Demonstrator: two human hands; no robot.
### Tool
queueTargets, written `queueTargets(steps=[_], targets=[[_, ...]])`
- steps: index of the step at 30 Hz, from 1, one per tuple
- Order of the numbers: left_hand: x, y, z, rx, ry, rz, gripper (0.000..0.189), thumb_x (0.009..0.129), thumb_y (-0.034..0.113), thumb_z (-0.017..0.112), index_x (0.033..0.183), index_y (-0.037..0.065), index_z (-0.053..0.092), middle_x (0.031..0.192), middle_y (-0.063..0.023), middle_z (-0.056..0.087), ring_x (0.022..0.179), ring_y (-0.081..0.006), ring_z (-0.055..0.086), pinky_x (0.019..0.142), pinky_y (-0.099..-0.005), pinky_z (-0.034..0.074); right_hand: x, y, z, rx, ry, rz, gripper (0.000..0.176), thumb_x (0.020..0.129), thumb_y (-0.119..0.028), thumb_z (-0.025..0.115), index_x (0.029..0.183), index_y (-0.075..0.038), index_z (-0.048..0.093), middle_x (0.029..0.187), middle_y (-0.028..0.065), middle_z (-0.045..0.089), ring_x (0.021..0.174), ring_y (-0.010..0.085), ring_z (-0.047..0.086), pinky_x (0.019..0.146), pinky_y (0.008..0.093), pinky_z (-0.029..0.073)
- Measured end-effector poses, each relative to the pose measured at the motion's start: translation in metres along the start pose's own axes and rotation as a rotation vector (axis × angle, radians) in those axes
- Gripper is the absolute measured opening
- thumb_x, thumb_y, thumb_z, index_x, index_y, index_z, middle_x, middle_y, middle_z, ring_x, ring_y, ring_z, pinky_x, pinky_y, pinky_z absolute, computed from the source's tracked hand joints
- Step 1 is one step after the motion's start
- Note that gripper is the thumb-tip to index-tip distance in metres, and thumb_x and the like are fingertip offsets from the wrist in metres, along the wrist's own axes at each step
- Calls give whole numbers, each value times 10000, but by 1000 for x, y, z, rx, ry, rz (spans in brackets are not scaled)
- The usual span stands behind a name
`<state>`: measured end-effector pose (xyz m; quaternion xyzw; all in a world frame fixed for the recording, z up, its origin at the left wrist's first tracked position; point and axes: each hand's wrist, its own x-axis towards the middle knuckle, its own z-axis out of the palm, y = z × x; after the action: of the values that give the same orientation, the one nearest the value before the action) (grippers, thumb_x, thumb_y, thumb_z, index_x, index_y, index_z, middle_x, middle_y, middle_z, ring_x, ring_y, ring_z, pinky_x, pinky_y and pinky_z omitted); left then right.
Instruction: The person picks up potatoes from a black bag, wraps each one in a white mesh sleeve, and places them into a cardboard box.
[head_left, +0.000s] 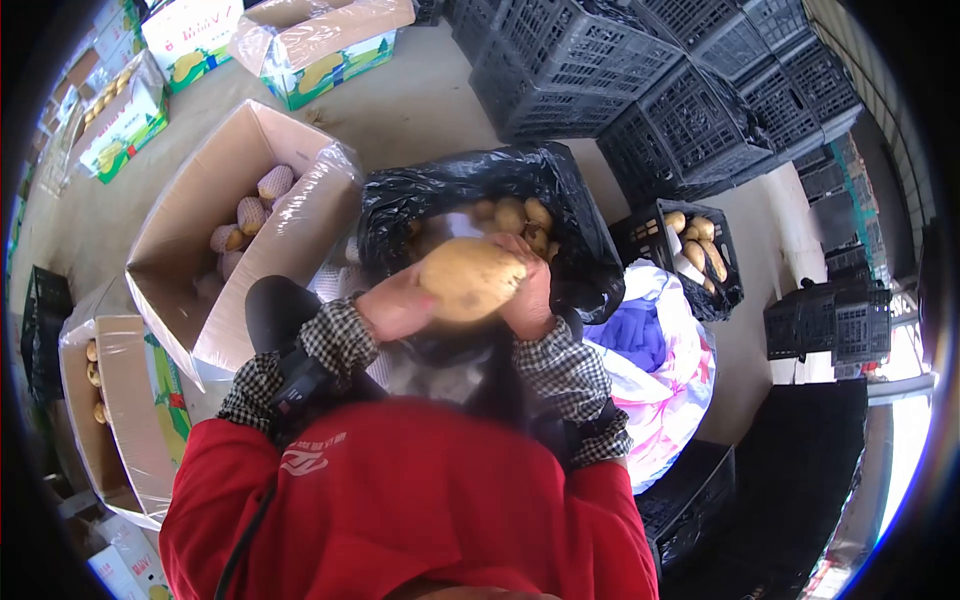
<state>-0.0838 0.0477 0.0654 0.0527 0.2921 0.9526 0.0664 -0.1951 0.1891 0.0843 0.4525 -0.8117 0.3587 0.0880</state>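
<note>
A large yellow potato (470, 280) with a few dark spots is held up in front of my chest. My left hand (395, 303) grips its left end, while the fingers of my right hand (530, 290) wrap round its right side. Just beyond and below stands a crate lined with black plastic (585, 235), with several loose potatoes (510, 214) inside. To the left, an open cardboard box (165, 235) contains several potatoes in white foam nets (252, 214).
By my right side is a plastic bag (690, 350) of purple-blue material (630, 335). A small black crate (735, 265) beside it holds potatoes. Stacked black crates (590, 50) stand at the back right. More cartons (325, 70) line the back and left.
</note>
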Motion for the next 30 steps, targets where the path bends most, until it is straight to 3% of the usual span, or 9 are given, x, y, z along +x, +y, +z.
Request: queueTargets(steps=[5, 8, 12, 17, 18, 21, 24, 26, 30], targets=[[-3, 6, 3, -4, 6, 48, 799, 636, 188, 719, 1275, -2, 280, 1238, -105, 431, 1151, -206, 415, 991, -346, 299, 2, -9, 2, 484, -96, 237, 191, 790, -103, 566, 947, 6, 573, 953, 72, 603, 872, 124, 561, 753, 253, 456], [-5, 11, -6, 7, 83, 81, 756, 654, 105, 697, 1276, 6, 278, 1229, -97, 435, 1143, -190, 421, 979, -332, 320, 4, -10, 13, 1123, -4, 535, 168, 854, -92, 485, 971, -2, 565, 955, 80, 605, 901, 142, 559, 792, 259, 449], [-13, 18, -20, 170, 198, 145, 728, 671, 41, 673, 1277, 9, 272, 1226, -100, 427, 1144, -181, 417, 974, -320, 323, 13, -17, 17, 1430, 215, 709, 188, 893, -127, 432, 1010, -18, 531, 988, 83, 587, 940, 167, 552, 815, 281, 446], [-19, 21, -39, 1034, 390, 338, 818, 647, 96, 721, 1290, 6, 224, 1194, -122, 407, 1112, -178, 415, 952, -290, 319, 9, -20, 28, 587, 165, 271, 157, 899, -162, 442, 900, -22, 514, 763, 11, 526, 678, 53, 447, 610, 204, 398], [-20, 24, -36, 1127, 425, 377, 836, 637, 103, 726, 1294, 7, 219, 1196, -130, 403, 1115, -189, 412, 950, -293, 320, 10, -32, 26, 521, 131, 305, 115, 865, -133, 492, 896, -26, 518, 718, 48, 549, 621, 100, 506, 570, 240, 417], [-18, 28, -32, 1293, 552, 425, 912, 590, 134, 751, 1308, 12, 202, 1217, -171, 374, 1138, -237, 389, 954, -309, 309, 13, -49, 35, 211, -16, -62, 140, 774, -94, 574, 890, -31, 527, 734, 176, 547, 670, 317, 571, 580, 354, 454], [-22, 34, -45, 1428, 508, 535, 904, 602, 148, 754, 1314, 27, 210, 1242, -179, 354, 1164, -240, 362, 980, -328, 274, 18, -60, 43, 250, -160, -100, 106, 750, -70, 572, 845, -43, 534, 722, 161, 546, 633, 333, 551, 563, 377, 447], [-26, 33, -64, 1116, 409, 453, 807, 665, 41, 688, 1322, 45, 220, 1270, -110, 348, 1185, -203, 346, 986, -320, 288, 24, -64, 47, 278, -277, -212, 117, 742, -44, 568, 856, -43, 540, 718, 160, 551, 634, 328, 555, 562, 373, 448], [-47, 57, -46, 238, 296, 246, 711, 685, 96, 585, 1308, 64, 244, 1254, -95, 380, 1139, -225, 412, 935, -362, 353, 33, -81, 56, 370, -346, -267, 96, 776, -43, 540, 868, -17, 531, 650, 123, 553, 567, 276, 562, 529, 337, 440]])
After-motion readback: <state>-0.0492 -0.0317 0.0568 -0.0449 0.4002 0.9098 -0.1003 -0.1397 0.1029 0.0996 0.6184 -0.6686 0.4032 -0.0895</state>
